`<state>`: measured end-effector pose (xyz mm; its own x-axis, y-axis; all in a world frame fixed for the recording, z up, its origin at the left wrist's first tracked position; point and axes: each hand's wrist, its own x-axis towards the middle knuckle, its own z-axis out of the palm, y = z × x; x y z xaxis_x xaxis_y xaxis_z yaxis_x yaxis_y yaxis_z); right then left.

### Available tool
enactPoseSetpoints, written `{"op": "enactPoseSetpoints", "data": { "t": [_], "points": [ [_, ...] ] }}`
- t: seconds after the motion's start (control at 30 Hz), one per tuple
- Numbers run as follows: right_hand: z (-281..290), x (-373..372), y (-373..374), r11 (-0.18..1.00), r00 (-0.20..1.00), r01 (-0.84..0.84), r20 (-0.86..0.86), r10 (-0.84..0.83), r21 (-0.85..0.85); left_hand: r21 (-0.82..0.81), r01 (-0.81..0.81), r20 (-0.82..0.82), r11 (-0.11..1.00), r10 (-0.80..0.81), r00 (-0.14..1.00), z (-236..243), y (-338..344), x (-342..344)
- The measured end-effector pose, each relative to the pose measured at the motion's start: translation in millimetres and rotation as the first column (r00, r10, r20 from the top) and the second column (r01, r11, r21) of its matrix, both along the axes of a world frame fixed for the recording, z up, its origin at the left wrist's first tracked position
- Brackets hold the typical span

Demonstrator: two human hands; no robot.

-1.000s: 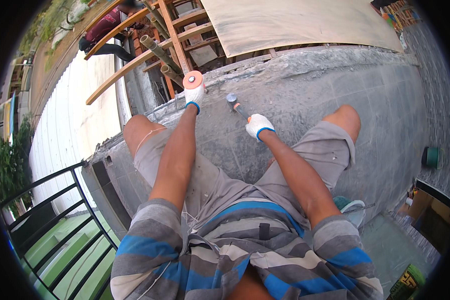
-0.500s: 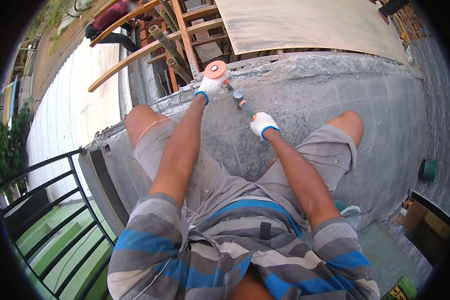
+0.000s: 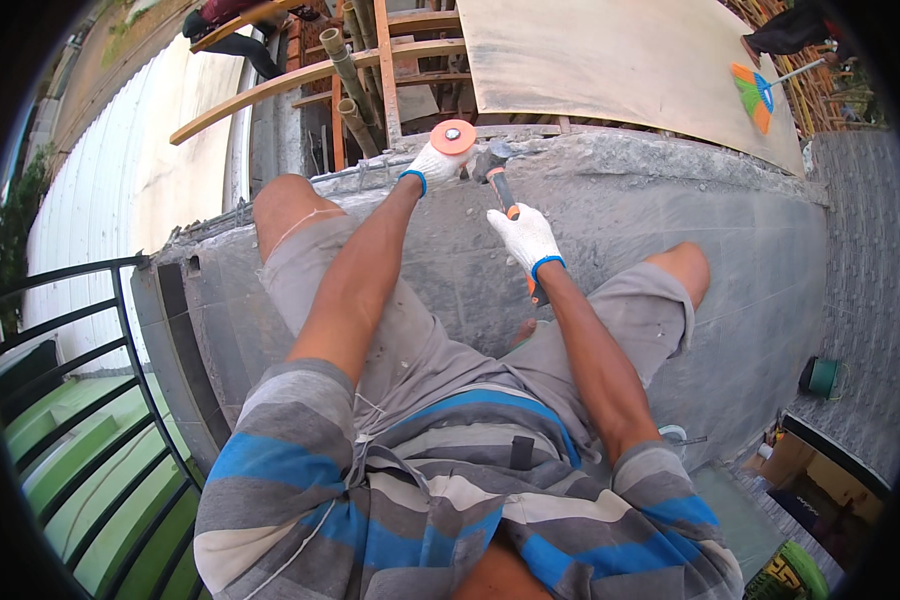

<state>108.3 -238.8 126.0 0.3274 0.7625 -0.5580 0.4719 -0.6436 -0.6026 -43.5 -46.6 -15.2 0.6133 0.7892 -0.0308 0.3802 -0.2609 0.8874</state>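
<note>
My left hand (image 3: 435, 166), in a white knitted glove with a blue cuff, is closed around a chisel with a round orange hand guard (image 3: 452, 140) and a metal end showing in its centre, held at the broken concrete edge (image 3: 620, 155). My right hand (image 3: 523, 236), gloved alike, grips a hammer (image 3: 502, 190) by its black-and-orange handle, the grey head raised just right of the guard. Whether head and chisel touch, I cannot tell. Beneath both hands and between my knees lies a dusty grey tiled concrete surface (image 3: 750, 270).
Beyond the edge are timber framing (image 3: 300, 80), bamboo poles (image 3: 338, 62) and a pale board (image 3: 610, 55). A person (image 3: 252, 50) works at top left; another person's dark-clothed leg (image 3: 785, 28) is beside a broom (image 3: 752, 98). A black railing (image 3: 65, 318) is left, a green bucket (image 3: 822, 376) right.
Both hands have moved forward and right, and the hammer head has risen up beside the orange guard. The view has shifted, and the broom at top right has come into sight.
</note>
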Motion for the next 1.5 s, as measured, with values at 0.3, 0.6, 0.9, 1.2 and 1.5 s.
{"op": "enactPoseSetpoints", "data": {
  "t": [0.3,0.6,0.9,1.2,1.5],
  "points": [
    [175.5,2.1,87.7,0.768,0.981,-0.07,0.183,-0.062,0.637,0.064,0.006,-0.039,0.998,-0.004,0.999,-5.4,-1.5,9.1],
    [82.7,-9.4,71.2,0.882,0.96,-0.221,0.253,0.122,0.416,0.008,-0.027,0.146,1.0,0.026,0.989,-10.3,1.5,18.8],
    [35.0,-4.3,36.6,0.941,0.949,-0.23,0.27,0.161,0.248,-0.087,-0.003,0.167,0.996,0.017,0.986,34.9,-5.8,6.9],
    [178.8,-1.6,94.4,0.681,0.994,-0.078,0.11,-0.003,0.728,-0.067,0.029,-0.028,0.997,-0.031,0.999,-11.3,-0.1,8.8],
    [84.6,-14.5,69.5,0.911,0.952,-0.207,0.288,0.104,0.357,0.009,0.101,-0.012,0.995,-0.101,0.995,10.1,-1.5,8.1]
  ]
}}
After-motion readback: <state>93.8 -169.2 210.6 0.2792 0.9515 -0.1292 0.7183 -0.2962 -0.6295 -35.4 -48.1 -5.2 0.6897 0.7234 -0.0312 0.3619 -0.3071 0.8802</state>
